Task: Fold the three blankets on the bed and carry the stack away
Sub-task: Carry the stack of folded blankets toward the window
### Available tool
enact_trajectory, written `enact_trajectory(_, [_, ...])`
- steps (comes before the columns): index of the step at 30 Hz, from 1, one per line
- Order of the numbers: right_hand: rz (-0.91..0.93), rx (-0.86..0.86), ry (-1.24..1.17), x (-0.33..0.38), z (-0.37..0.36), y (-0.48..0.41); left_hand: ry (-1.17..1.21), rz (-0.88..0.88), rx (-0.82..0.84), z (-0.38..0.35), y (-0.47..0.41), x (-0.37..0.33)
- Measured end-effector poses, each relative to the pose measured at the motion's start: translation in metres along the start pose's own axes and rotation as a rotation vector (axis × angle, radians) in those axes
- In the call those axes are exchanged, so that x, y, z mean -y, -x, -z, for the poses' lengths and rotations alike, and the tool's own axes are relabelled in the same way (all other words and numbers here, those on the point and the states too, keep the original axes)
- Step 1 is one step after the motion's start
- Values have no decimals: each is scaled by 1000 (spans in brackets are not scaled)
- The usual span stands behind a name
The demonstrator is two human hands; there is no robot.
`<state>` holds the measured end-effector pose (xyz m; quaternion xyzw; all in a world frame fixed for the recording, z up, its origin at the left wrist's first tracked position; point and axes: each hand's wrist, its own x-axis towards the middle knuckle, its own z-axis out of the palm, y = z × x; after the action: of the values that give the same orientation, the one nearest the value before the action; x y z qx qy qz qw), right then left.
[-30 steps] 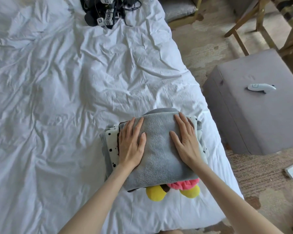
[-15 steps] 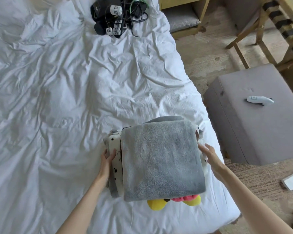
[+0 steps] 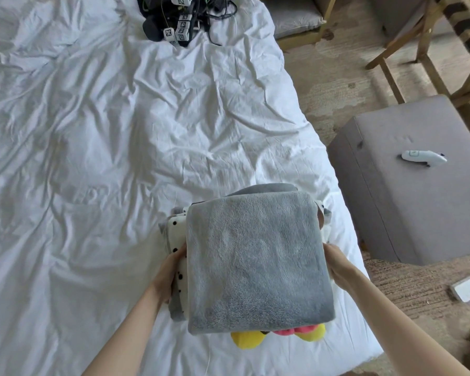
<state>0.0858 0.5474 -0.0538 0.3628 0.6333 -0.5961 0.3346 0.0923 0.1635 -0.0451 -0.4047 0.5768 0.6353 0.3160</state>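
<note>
the white bed (image 3: 120,158) carries the folded stack (image 3: 255,267) near its right edge, grey blanket (image 3: 255,253) on top. left hand (image 3: 168,272) and right hand (image 3: 339,267) clasp opposite sides, fingers tucked beneath. soft, light and floppy, it likely slumps unless supported from underneath.

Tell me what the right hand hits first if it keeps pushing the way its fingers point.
The right hand points inward at the folded stack's right side, so it meets the grey blanket edge or the layers beneath at once; contact depth is unclear.
</note>
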Motion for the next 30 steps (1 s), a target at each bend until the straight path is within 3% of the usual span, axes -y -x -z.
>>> enact_trajectory(10, [137,18,-121,8,-3,39,48,-60,93,-1,25,-9])
enact_trajectory(17, [282,-73,-212,18,1,83,-76,-214,158,-3,52,-44])
enact_trajectory(24, [369,-193,-366,32,11,153,-210,-259,255,-17,99,-94])
enact_trajectory(30, [471,-120,-523,41,14,222,-319,-308,380,-33,149,-137])
